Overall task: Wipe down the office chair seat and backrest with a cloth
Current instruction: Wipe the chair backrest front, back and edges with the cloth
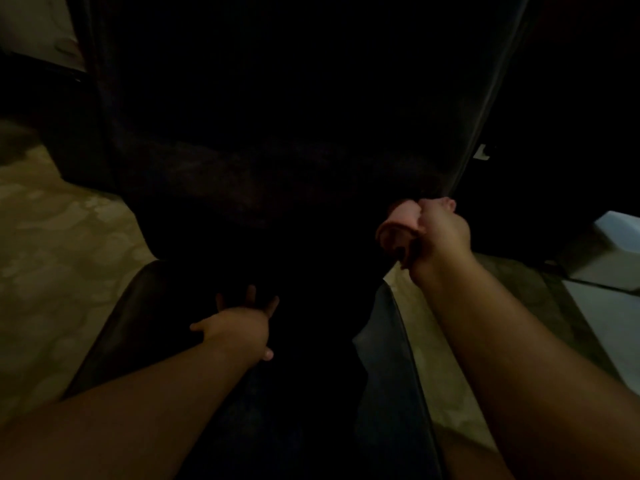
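Note:
The scene is very dark. A black office chair fills the middle: its backrest (pixel 277 140) rises ahead and its seat (pixel 298 393) runs toward me. My right hand (pixel 440 237) grips a bunched pink cloth (pixel 398 225) at the lower right edge of the backrest, beside its piped rim. My left hand (pixel 239 323) rests on the seat with fingers spread and straight, near the seam where seat meets backrest.
Pale patterned floor (pixel 52 254) shows left of the chair and in a strip on the right. A light grey box-like object (pixel 613 244) sits at the right edge. A dark frame or furniture edge (pixel 83 46) stands at top left.

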